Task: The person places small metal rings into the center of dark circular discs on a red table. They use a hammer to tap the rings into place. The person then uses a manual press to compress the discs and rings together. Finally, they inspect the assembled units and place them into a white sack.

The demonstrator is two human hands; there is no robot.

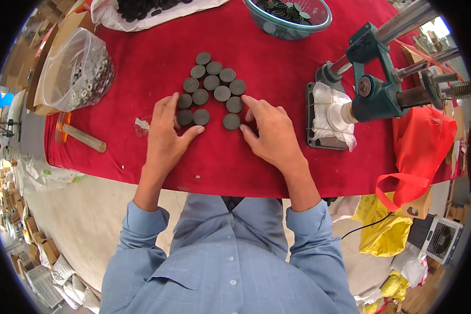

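Note:
Several dark grey round discs (211, 82) lie flat on the red cloth, grouped in a rough arch with a gap low in its middle. My left hand (167, 131) is at the lower left of the group, thumb and fingers apart, its fingertips against the edge discs and its thumb just below a lower disc (201, 116). On the other side my right hand (271, 131) is open too. Its fingertips are beside the disc (234, 104) and the lowest right disc (232, 121); whether they touch is hard to tell. Neither hand holds anything.
A green hand press (374, 94) stands at the right, a red bag (424, 146) beside it. At the left are a clear tub (52, 78) of metal parts and a hammer (83, 137). A clear bowl (293, 31) of dark discs and a white sheet (107, 15) lie at the far side.

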